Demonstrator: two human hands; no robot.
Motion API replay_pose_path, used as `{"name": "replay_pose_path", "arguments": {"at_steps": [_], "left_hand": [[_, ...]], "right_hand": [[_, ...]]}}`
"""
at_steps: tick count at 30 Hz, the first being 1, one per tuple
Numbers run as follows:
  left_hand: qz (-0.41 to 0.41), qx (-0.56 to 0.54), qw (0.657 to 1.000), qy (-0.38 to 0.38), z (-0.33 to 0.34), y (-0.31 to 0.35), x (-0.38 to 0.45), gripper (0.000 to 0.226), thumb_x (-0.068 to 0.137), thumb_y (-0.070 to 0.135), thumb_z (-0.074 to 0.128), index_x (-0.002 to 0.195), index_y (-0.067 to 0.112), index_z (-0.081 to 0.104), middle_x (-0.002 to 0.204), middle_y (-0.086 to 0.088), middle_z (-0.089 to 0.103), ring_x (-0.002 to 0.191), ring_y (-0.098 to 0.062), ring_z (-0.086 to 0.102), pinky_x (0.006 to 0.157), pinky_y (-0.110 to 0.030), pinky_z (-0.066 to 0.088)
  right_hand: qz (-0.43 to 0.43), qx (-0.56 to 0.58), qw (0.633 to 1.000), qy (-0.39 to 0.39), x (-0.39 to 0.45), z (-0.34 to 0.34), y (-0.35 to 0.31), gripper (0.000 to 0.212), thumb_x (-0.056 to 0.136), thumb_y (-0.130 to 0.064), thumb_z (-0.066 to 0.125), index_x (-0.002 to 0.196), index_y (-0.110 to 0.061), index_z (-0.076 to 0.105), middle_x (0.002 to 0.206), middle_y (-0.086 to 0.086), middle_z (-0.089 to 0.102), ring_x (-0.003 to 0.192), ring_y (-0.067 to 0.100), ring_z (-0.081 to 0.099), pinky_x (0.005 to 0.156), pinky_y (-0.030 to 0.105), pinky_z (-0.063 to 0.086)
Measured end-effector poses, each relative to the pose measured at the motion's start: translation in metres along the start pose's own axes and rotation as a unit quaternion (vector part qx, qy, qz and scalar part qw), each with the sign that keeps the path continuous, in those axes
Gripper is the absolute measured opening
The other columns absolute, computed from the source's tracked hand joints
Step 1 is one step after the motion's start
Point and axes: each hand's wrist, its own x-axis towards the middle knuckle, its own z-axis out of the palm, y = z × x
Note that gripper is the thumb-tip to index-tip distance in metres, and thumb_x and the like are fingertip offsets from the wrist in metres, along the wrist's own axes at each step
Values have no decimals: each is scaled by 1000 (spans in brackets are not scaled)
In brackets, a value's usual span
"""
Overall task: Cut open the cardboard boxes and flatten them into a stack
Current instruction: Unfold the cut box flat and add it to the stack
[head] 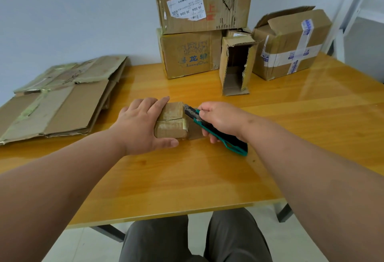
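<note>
The left hand (143,125) presses flat on the small box (171,122) at mid-bench; the right hand (221,120) grips the knife (209,128), its blade apparently at the box's taped end. A slip could nick the left fingers, or the box could skid on the glossy bench (187,178). Flattened stack (60,95) lies left, uncut boxes (203,33) against the pale wall.

- Under the left hand (143,124), the small taped box's (171,123) left half is hidden.
- Inside the right hand (222,121), the knife's (216,131) middle is covered; its blade tip is too small to tell.
- Far beyond both hands, the top box (204,0) is cropped.
</note>
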Motion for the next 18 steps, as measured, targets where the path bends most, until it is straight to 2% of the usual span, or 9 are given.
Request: {"name": "replay_pose_path", "arguments": {"at_steps": [3, 5, 7, 9, 14, 18], "left_hand": [[10, 1, 1000, -6, -2, 0, -1, 121, 56, 96, 30, 153, 35, -9, 154, 2, 20, 140, -24, 20, 114, -47, 23], [21, 5, 1000, -16, -2, -1, -1, 124, 53, 99, 26, 153, 34, -11, 154, 3, 20, 139, -24, 19, 113, -47, 24], [27, 6, 999, -33, -3, -2, 1, 126, 50, 100, 21, 152, 35, -13, 154, 3, 20, 139, -23, 20, 113, -46, 25], [27, -1, 998, -47, -3, -3, 4, 125, 52, 99, 24, 153, 35, -14, 155, 3, 21, 139, -24, 21, 113, -46, 26], [35, -15, 998, -57, -2, -5, 6, 129, 48, 101, 23, 153, 34, -13, 154, 4, 22, 138, -23, 22, 113, -45, 28], [37, -18, 997, -72, -5, -3, 7, 126, 55, 97, 33, 153, 34, -14, 155, 5, 20, 139, -21, 21, 114, -43, 25]], "right_hand": [[-35, -80, 996, 28, -2, 1, 3, 26, 108, -25, 32, 112, -17, 57, 80, 7, 66, 54, 15, 58, 57, 27, 48], [-51, -104, 992, 44, -6, 3, 8, 27, 107, -24, 33, 112, -16, 58, 77, 7, 65, 52, 15, 56, 62, 35, 53], [-59, -136, 987, 55, -11, 5, 10, 29, 107, -25, 34, 116, -15, 60, 78, 6, 64, 55, 16, 56, 68, 43, 56], [-58, -168, 982, 58, -15, 7, 11, 32, 106, -26, 35, 121, -14, 61, 80, 4, 61, 61, 15, 52, 68, 43, 54], [-54, -148, 986, 48, -21, 9, 12, 29, 104, -29, 41, 124, -18, 61, 74, 3, 61, 55, 17, 56, 64, 44, 56], [-43, -129, 990, 41, -22, 10, 15, 31, 104, -31, 42, 128, -20, 59, 69, 0, 60, 51, 17, 58, 67, 45, 57]]}}
